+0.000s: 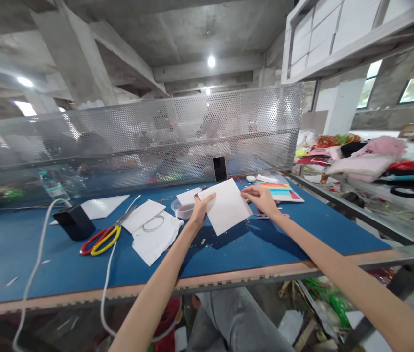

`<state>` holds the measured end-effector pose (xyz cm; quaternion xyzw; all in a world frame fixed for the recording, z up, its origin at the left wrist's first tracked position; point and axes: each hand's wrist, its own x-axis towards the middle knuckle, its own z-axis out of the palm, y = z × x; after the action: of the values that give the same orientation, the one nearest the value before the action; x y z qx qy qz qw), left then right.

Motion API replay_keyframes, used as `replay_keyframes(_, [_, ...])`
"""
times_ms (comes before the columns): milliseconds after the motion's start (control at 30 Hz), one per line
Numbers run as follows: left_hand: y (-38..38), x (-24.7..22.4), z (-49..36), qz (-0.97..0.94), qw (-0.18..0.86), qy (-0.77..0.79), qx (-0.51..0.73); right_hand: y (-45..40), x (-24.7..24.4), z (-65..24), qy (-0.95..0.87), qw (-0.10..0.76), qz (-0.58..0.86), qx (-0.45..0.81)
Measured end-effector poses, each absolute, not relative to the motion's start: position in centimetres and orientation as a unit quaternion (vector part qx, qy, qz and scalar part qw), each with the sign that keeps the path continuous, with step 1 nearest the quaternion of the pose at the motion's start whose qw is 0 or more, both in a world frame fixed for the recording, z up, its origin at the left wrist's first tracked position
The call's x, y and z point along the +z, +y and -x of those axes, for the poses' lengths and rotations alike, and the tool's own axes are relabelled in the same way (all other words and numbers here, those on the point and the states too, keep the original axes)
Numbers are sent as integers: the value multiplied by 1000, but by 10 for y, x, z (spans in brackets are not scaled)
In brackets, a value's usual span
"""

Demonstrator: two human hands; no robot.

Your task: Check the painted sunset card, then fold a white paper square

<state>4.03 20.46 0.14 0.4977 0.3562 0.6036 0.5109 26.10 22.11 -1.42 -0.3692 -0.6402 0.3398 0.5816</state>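
A square sheet of white paper is held up above the blue table, tilted. My left hand grips its left edge, thumb on the front face. At the sheet's right edge, my right hand has its fingers pinched together; what lies between them is too small to make out. Under and behind the right hand lies a pair of scissors with pink handles, partly hidden. A round clear container stands just left of my left hand.
Scissors with red and yellow handles, white papers, a black box and a white cable are on the left. A phone stands by the perforated screen. A colourful booklet lies at the right.
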Motion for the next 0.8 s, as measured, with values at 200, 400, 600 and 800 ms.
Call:
replay_keyframes(200, [201,10,-39,-567,427,405,576,227,-18,-265,-647,531,394,381])
replay_keyframes(400, [200,12,-39,-567,426,404,577,232,-19,-265,-650,515,378,412])
replay_keyframes(600, [200,11,-38,-595,422,396,557,234,-21,-265,-648,497,380,434])
replay_keyframes(800, [197,14,-37,-625,413,387,537,234,-21,-266,-637,497,393,439])
